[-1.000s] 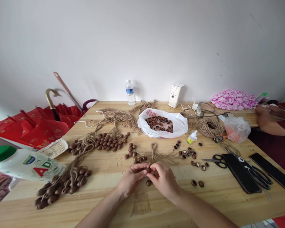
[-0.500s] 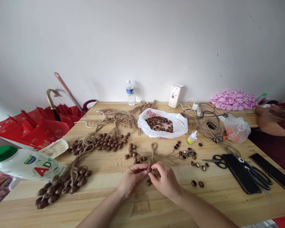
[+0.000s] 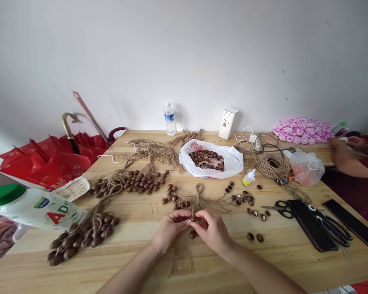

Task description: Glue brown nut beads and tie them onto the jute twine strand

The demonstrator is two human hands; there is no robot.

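Observation:
Fingertips of my left hand (image 3: 171, 229) and my right hand (image 3: 214, 232) meet at the near end of a looped twine bundle (image 3: 199, 195). Both pinch a round brown nut shell (image 3: 193, 217) there, partly covered by the fingers. Just below it on the wood lies another brown shell (image 3: 193, 234). Twine strands fan out left and right beyond my hands, and the left strands run to a small cluster of shells (image 3: 170, 194). Right of my hands are loose half shells (image 3: 243, 198) and a small glue bottle (image 3: 248, 178).
A white plastic bag (image 3: 233, 163) of half shells stands mid-table. Finished-looking shell bunches (image 3: 86, 239) lie left, by a green-capped bottle (image 3: 39, 206). Scissors (image 3: 280, 208), a black phone (image 3: 311, 224) and a twine coil (image 3: 272, 165) are right. Another person's arm (image 3: 349, 159) rests far right.
The whole view has shifted very slightly. Both hands keep their pinch on the shell, with only a tiny change of the right fingers.

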